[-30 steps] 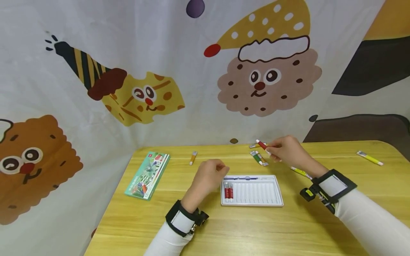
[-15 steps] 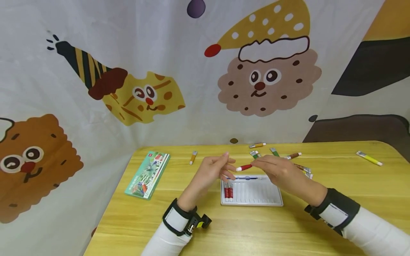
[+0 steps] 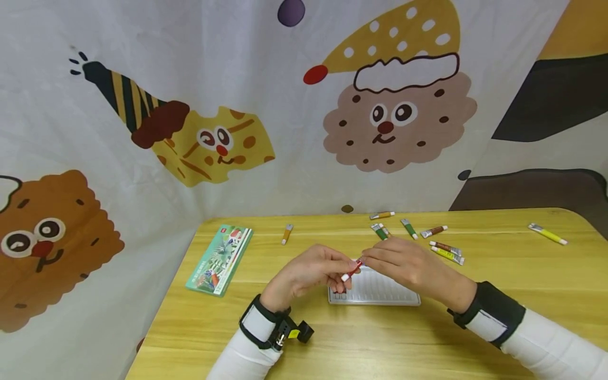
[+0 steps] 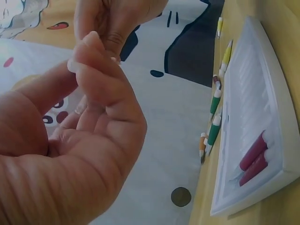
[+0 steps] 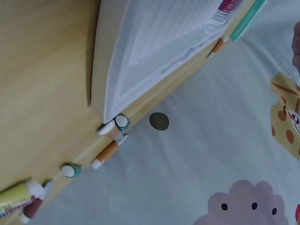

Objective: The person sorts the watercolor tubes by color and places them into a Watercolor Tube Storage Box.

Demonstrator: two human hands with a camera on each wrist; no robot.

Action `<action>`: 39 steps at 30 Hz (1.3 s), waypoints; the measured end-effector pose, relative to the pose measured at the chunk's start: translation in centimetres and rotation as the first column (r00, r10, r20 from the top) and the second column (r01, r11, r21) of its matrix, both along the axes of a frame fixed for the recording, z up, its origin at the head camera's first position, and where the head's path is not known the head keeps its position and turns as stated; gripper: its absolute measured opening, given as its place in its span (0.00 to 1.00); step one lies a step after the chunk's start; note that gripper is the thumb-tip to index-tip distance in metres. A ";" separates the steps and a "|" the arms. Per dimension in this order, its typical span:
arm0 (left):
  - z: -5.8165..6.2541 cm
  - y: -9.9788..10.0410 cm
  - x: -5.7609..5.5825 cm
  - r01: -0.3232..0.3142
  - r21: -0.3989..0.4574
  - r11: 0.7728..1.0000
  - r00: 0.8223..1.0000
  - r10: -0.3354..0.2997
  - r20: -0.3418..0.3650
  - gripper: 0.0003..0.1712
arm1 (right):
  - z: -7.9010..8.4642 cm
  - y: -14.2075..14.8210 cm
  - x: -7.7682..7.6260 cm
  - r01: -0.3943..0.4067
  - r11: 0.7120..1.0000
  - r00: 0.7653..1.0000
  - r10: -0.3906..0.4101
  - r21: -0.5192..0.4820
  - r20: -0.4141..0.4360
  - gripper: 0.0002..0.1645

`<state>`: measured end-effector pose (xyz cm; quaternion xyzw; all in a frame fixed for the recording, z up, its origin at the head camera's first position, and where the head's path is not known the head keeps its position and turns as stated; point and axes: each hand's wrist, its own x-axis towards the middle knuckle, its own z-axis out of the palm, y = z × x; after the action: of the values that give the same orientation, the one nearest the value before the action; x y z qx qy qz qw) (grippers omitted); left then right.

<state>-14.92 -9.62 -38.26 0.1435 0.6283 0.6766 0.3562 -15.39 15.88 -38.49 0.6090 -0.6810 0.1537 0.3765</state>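
Over the back left part of the white tray (image 3: 394,302), a red paint tube (image 3: 352,271) slants with its white cap down and left. My left hand (image 3: 309,272) pinches it between thumb and fingers. At its tail end, the fingertips of my right hand (image 3: 410,266) hold on, palm turned down. From the left wrist, my curled left fingers (image 4: 108,117) hide the tube, and my right hand (image 4: 122,23) shows behind them. Two dark red paint tubes (image 4: 253,159) lie side by side in the grooves at one end of the tray.
Behind the tray lie green tubes (image 3: 409,229), an ochre tube (image 3: 381,215), brown tubes (image 3: 434,231) and a yellow tube (image 3: 447,255). Another yellow tube (image 3: 547,234) is far right. An orange tube (image 3: 287,234) and a green box (image 3: 219,260) are on the left. A printed cloth (image 3: 294,195) hangs behind.
My right hand has brought the red tube from the back of the table leftward to above the tray. My left hand has met it there and taken hold of it too.
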 end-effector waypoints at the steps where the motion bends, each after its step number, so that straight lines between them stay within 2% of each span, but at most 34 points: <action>1: 0.0 0.1 0.0 -0.005 -0.004 1.000 1.000 0.005 -0.002 0.13 | 0.1 0.0 0.0 0.004 1.000 1.000 -0.004 0.004 0.000 0.22; 4: 0.1 0.3 0.3 -0.066 -0.059 0.996 0.996 0.062 -0.067 0.12 | 0.4 0.1 0.2 0.059 0.998 0.998 -0.060 0.021 0.022 0.23; 7: 0.1 0.6 0.5 -0.155 -0.125 0.980 0.980 0.136 -0.145 0.11 | 0.8 0.5 0.3 0.172 0.985 0.982 -0.172 0.004 0.080 0.26; 9: 0.0 0.9 0.7 -0.208 -0.155 0.966 0.966 0.178 -0.185 0.11 | 0.9 1.1 0.5 0.273 0.962 0.952 -0.270 -0.004 0.143 0.30; 11: -0.1 1.1 0.7 -0.247 -0.174 0.953 0.956 0.211 -0.201 0.11 | 0.8 1.8 0.7 0.379 0.925 0.904 -0.371 0.002 0.214 0.34; 12: -0.1 1.2 0.8 -0.267 -0.186 0.946 0.950 0.227 -0.213 0.10 | 0.6 2.2 0.9 0.427 0.904 0.874 -0.417 0.015 0.249 0.32; 15: -0.3 1.5 1.0 -0.320 -0.229 0.919 0.932 0.262 -0.250 0.10 | 0.0 3.3 1.4 0.555 0.824 0.741 -0.552 0.115 0.381 0.17; 18: -0.5 1.7 1.0 -0.339 -0.285 0.896 0.923 0.258 -0.287 0.10 | -0.8 4.2 2.0 0.623 0.744 0.570 -0.643 0.240 0.512 0.03; 19: -0.6 1.7 1.1 -0.339 -0.304 0.891 0.923 0.251 -0.294 0.11 | -1.0 4.4 2.1 0.634 0.719 0.510 -0.665 0.283 0.545 0.03; 21: -0.8 1.8 1.1 -0.334 -0.347 0.876 0.921 0.226 -0.316 0.10 | -1.7 4.8 2.3 0.637 0.683 0.409 -0.693 0.358 0.594 0.04; 24: -1.0 1.9 1.2 -0.333 -0.406 0.851 0.919 0.195 -0.344 0.11 | -2.7 5.3 2.6 0.616 0.654 0.295 -0.708 0.439 0.641 0.05; 28: -1.2 2.2 1.3 -0.362 -0.477 0.801 0.902 0.172 -0.396 0.15 | -3.5 5.5 2.8 0.584 0.634 0.182 -0.710 0.507 0.680 0.06; 30: -1.3 2.4 1.3 -0.382 -0.508 0.772 0.891 0.162 -0.425 0.19 | -3.7 5.6 2.8 0.572 0.626 0.143 -0.712 0.530 0.687 0.07; 32: -1.5 2.6 1.3 -0.397 -0.523 0.754 0.881 0.153 -0.448 0.24 | -3.8 5.6 2.8 0.566 0.625 0.124 -0.710 0.538 0.694 0.07; 34: -1.7 2.9 1.4 -0.412 -0.531 0.740 0.869 0.145 -0.472 0.27 | -4.0 5.7 2.8 0.563 0.626 0.120 -0.708 0.540 0.696 0.07; 37: -1.9 3.3 1.4 -0.427 -0.546 0.721 0.857 0.130 -0.499 0.29 | -4.2 5.7 2.8 0.565 0.629 0.128 -0.706 0.534 0.697 0.07; 39: -2.0 3.5 1.4 -0.426 -0.572 0.701 0.859 0.115 -0.499 0.29 | -4.3 5.7 2.7 0.566 0.630 0.132 -0.706 0.532 0.696 0.07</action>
<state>-13.51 -6.10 -40.30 0.0549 0.9033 0.4049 0.1308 -12.70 21.56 -42.79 0.1162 -0.9690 0.2149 -0.0382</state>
